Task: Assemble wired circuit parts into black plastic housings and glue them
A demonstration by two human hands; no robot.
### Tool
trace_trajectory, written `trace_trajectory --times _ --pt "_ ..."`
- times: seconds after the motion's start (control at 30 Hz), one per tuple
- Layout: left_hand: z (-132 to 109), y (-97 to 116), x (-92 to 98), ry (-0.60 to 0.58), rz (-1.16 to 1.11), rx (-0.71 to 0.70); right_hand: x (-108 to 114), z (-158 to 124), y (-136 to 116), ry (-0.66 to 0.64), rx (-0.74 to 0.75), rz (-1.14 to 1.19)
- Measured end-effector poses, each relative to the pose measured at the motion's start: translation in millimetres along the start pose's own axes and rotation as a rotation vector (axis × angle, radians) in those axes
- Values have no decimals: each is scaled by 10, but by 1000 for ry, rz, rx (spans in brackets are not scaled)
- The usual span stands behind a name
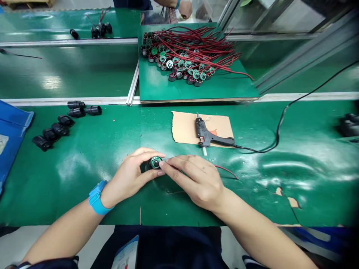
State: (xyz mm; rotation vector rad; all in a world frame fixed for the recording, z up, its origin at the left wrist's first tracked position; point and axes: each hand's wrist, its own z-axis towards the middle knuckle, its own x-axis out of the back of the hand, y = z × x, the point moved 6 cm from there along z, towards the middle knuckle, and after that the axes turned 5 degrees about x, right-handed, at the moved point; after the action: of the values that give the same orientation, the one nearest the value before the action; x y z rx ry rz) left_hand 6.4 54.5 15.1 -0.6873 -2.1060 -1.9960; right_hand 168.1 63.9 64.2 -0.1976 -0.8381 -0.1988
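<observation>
Between the thumb and fingers of my left hand point(130, 172) sits a small round motor point(155, 162) with a green circuit board on its face, turned up toward me. My right hand point(198, 177) reaches over from the right, its fingers pinched at the motor's right edge. What those fingertips hold, if anything, is hidden. A red wire point(227, 170) sticks out beyond my right hand and lies on the green mat. Behind my hands, a black glue gun point(206, 132) rests on a piece of cardboard point(182, 129).
A raised green board point(196, 91) bears a heap of similar motors with red wires point(193, 48). Several black plastic housings point(60, 129) lie at left, beside a blue bin point(14, 127). The glue gun's black cord point(277, 130) runs right. Across the bench shows another person's hand point(185, 9).
</observation>
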Motion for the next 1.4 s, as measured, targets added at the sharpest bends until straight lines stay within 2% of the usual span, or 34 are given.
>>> trace_trajectory --times 0.13,0.33,0.47,0.53,0.6,0.7,0.77,0.83,0.97,1.07,1.3,1.4 --pt "-1 -12 -17 -18 38 47 -25 25 -32 -30 33 -47" --pt "-5 12 -59 -106 -179 124 13 89 -122 -60 65 -163" --pt "5 -5 -40 -67 -169 136 1 72 -126 -52 47 -129" --pt "10 -19 -35 -36 -154 121 3 46 -73 -25 -12 -67" --pt "12 -23 -25 7 -143 100 11 12 38 -7 -147 -1" --pt "8 -7 -13 63 -95 67 -16 -36 187 -57 -358 137" --pt "3 11 -15 77 -36 52 -40 -36 197 -79 -402 218" --pt "-3 38 -15 87 18 33 -42 -11 151 -50 -376 210" --pt "-14 96 -17 100 80 2 -41 48 7 15 -243 34" --pt "-24 119 -19 101 97 3 -17 55 -13 26 -211 -9" --pt "-55 130 3 159 139 -5 24 20 88 -88 -260 49" --pt "-45 95 -39 121 133 22 45 36 61 -167 -247 -20"
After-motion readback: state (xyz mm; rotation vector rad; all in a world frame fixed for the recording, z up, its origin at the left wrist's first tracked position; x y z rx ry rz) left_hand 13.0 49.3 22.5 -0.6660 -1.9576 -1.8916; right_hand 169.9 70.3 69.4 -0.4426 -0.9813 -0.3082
